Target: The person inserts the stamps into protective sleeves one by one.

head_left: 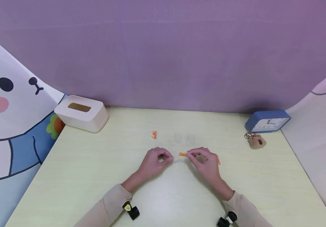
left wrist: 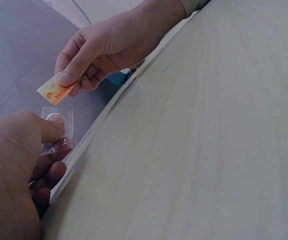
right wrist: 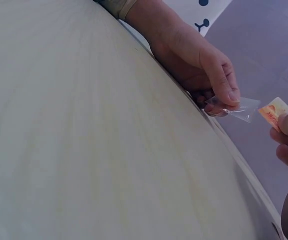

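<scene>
My left hand (head_left: pixel 155 160) pinches a small clear plastic bag (left wrist: pixel 68 131) between thumb and fingers. Facing it, my right hand (head_left: pixel 207 165) holds a small orange and cream printed card (right wrist: pixel 273 111) by one end, thumb on top. The card's free edge points toward the bag's edge, with a narrow gap between them. Both hands are raised over the middle of the table. Part of another orange piece (head_left: pixel 218 160) shows beside the right hand, mostly hidden behind it.
Beyond the hands lie two clear plastic bags (head_left: pixel 177 138) and a small orange printed piece (head_left: pixel 153 135). A white tissue box (head_left: pixel 80 113) stands at the back left. At the back right are a blue clock (head_left: pixel 268 121) and a brown plush keychain (head_left: pixel 256 141).
</scene>
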Action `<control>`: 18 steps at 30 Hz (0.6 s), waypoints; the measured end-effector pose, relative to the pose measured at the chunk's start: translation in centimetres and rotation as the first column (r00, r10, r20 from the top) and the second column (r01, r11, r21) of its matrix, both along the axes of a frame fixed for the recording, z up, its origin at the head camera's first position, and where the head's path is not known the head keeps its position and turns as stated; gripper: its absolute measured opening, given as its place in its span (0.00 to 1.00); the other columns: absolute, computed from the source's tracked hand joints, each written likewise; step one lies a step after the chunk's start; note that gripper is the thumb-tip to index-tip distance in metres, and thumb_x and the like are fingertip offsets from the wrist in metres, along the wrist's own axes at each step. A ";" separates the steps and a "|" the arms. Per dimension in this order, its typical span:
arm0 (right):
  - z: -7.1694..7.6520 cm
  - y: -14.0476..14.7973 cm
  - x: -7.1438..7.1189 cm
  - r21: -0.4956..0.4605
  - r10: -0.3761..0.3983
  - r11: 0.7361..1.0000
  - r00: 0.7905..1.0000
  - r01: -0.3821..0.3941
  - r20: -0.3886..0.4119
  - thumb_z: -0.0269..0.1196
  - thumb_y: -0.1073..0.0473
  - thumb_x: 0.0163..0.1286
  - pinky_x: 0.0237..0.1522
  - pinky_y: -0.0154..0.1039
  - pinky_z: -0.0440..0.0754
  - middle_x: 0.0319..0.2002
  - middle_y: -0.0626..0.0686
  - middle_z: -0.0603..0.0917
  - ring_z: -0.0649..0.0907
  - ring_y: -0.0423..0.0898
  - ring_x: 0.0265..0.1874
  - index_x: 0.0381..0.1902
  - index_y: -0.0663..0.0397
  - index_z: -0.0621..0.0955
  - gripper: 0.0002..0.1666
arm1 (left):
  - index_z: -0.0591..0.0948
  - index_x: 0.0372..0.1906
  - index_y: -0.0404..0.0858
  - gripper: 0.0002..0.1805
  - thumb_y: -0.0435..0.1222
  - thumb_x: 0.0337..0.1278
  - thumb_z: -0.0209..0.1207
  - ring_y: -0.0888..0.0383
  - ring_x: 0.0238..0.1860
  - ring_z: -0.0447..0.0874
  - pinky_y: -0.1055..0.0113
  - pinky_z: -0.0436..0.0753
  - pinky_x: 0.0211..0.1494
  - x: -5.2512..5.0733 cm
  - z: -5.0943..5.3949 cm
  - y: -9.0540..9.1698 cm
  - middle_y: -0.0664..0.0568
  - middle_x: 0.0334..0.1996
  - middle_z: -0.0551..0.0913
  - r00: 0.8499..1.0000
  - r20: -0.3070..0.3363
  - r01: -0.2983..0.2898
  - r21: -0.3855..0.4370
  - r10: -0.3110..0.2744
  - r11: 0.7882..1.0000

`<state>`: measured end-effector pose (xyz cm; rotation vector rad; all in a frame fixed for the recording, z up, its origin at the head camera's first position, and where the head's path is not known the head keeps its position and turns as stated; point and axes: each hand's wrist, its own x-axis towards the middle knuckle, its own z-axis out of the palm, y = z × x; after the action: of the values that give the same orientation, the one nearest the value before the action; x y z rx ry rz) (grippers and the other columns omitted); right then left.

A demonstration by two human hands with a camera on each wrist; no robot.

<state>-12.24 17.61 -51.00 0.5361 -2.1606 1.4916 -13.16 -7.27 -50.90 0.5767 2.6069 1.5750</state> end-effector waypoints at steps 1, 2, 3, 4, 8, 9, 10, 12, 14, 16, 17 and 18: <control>0.0 0.0 0.0 0.000 0.000 1.000 1.000 0.000 -0.002 0.80 0.76 0.59 0.42 0.38 0.78 0.30 0.50 0.92 0.84 0.39 0.32 0.36 0.58 0.93 0.12 | 0.93 0.40 0.42 0.04 0.38 0.72 0.73 0.62 0.41 0.84 0.64 0.83 0.52 0.0 0.0 0.0 0.61 0.36 0.90 1.000 0.001 -0.001 0.003 0.001 1.000; -0.1 0.0 0.0 0.000 0.001 1.000 1.000 -0.001 -0.005 0.80 0.76 0.59 0.42 0.37 0.78 0.30 0.51 0.92 0.84 0.39 0.32 0.36 0.58 0.93 0.12 | 0.93 0.40 0.42 0.04 0.38 0.72 0.73 0.62 0.41 0.84 0.64 0.83 0.52 0.0 0.0 0.0 0.61 0.36 0.89 1.000 0.001 -0.002 0.005 0.002 1.000; -0.2 -0.1 0.0 -0.001 0.005 1.000 1.000 -0.005 -0.008 0.80 0.77 0.59 0.42 0.36 0.79 0.30 0.51 0.92 0.84 0.39 0.32 0.35 0.58 0.92 0.12 | 0.93 0.40 0.43 0.03 0.37 0.72 0.73 0.62 0.41 0.84 0.64 0.83 0.52 0.0 0.0 0.0 0.61 0.36 0.89 1.000 0.003 -0.004 0.007 0.004 1.000; -0.2 -0.1 0.0 0.000 0.010 1.000 1.000 -0.010 -0.013 0.80 0.77 0.59 0.42 0.36 0.79 0.31 0.52 0.92 0.84 0.39 0.32 0.35 0.58 0.92 0.12 | 0.93 0.40 0.43 0.03 0.37 0.72 0.73 0.62 0.41 0.84 0.64 0.83 0.52 0.0 0.0 0.1 0.61 0.36 0.89 1.000 0.007 -0.004 0.009 0.004 1.000; -0.4 0.0 -0.1 0.005 0.030 1.000 0.999 -0.029 -0.017 0.80 0.77 0.59 0.42 0.34 0.81 0.33 0.52 0.93 0.84 0.39 0.33 0.36 0.59 0.92 0.11 | 0.92 0.40 0.43 0.02 0.36 0.72 0.72 0.61 0.41 0.84 0.64 0.83 0.52 0.0 0.0 0.0 0.60 0.36 0.90 1.000 0.004 0.000 0.015 0.000 1.000; -0.4 0.0 -0.1 0.009 0.034 0.999 0.999 -0.034 -0.018 0.79 0.77 0.60 0.42 0.34 0.81 0.33 0.52 0.93 0.84 0.40 0.33 0.36 0.58 0.92 0.12 | 0.92 0.40 0.43 0.02 0.36 0.73 0.72 0.61 0.41 0.84 0.64 0.83 0.52 0.0 0.0 0.0 0.60 0.36 0.90 1.000 0.003 0.002 0.016 -0.002 1.000; -0.4 0.0 -0.2 0.014 0.036 0.999 0.999 -0.035 -0.016 0.79 0.77 0.60 0.42 0.34 0.81 0.33 0.51 0.93 0.84 0.40 0.33 0.36 0.57 0.92 0.12 | 0.92 0.40 0.43 0.02 0.35 0.73 0.72 0.61 0.41 0.84 0.64 0.83 0.52 0.0 0.1 0.0 0.60 0.36 0.90 1.000 0.001 0.004 0.017 -0.004 1.000; -0.5 0.0 -0.2 0.029 0.031 0.999 0.999 -0.031 -0.016 0.80 0.77 0.60 0.42 0.36 0.80 0.32 0.50 0.93 0.84 0.40 0.32 0.36 0.55 0.93 0.14 | 0.92 0.40 0.43 0.02 0.35 0.73 0.72 0.61 0.41 0.84 0.64 0.82 0.52 0.0 0.1 0.0 0.60 0.36 0.90 1.000 -0.002 0.006 0.017 -0.005 1.000; -0.6 0.0 -0.2 0.049 0.024 0.999 1.000 -0.023 -0.016 0.80 0.77 0.60 0.42 0.37 0.80 0.32 0.48 0.92 0.85 0.40 0.32 0.37 0.53 0.93 0.15 | 0.92 0.40 0.43 0.02 0.36 0.73 0.72 0.62 0.41 0.84 0.64 0.82 0.52 0.0 0.1 0.0 0.59 0.36 0.90 1.000 -0.006 0.008 0.016 -0.007 1.000; -0.7 0.1 -0.2 0.064 0.022 0.998 1.000 -0.022 -0.007 0.80 0.76 0.60 0.42 0.37 0.80 0.32 0.47 0.92 0.85 0.40 0.32 0.37 0.52 0.93 0.14 | 0.92 0.40 0.43 0.02 0.36 0.73 0.72 0.62 0.41 0.84 0.64 0.82 0.52 0.0 0.0 0.0 0.59 0.36 0.90 1.000 -0.009 0.008 0.014 -0.008 1.000; -0.7 0.1 -0.2 0.071 0.023 0.997 1.000 -0.023 -0.002 0.80 0.75 0.61 0.42 0.37 0.80 0.32 0.47 0.92 0.85 0.40 0.32 0.37 0.53 0.93 0.14 | 0.92 0.40 0.43 0.02 0.36 0.73 0.72 0.62 0.41 0.84 0.64 0.82 0.52 0.0 0.0 0.0 0.59 0.36 0.90 1.000 -0.010 0.009 0.015 -0.008 1.000; -0.8 0.1 -0.2 0.074 0.028 0.997 1.000 -0.029 0.001 0.80 0.75 0.61 0.42 0.37 0.81 0.32 0.47 0.92 0.86 0.40 0.32 0.37 0.54 0.93 0.13 | 0.92 0.41 0.43 0.02 0.36 0.73 0.72 0.62 0.41 0.84 0.64 0.82 0.52 -0.1 -0.1 0.0 0.59 0.36 0.90 1.000 -0.012 0.010 0.016 -0.009 1.000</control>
<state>-12.46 17.72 -51.75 0.5942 -2.2242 1.4313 -13.24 -7.30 -51.00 0.6005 2.5982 1.5965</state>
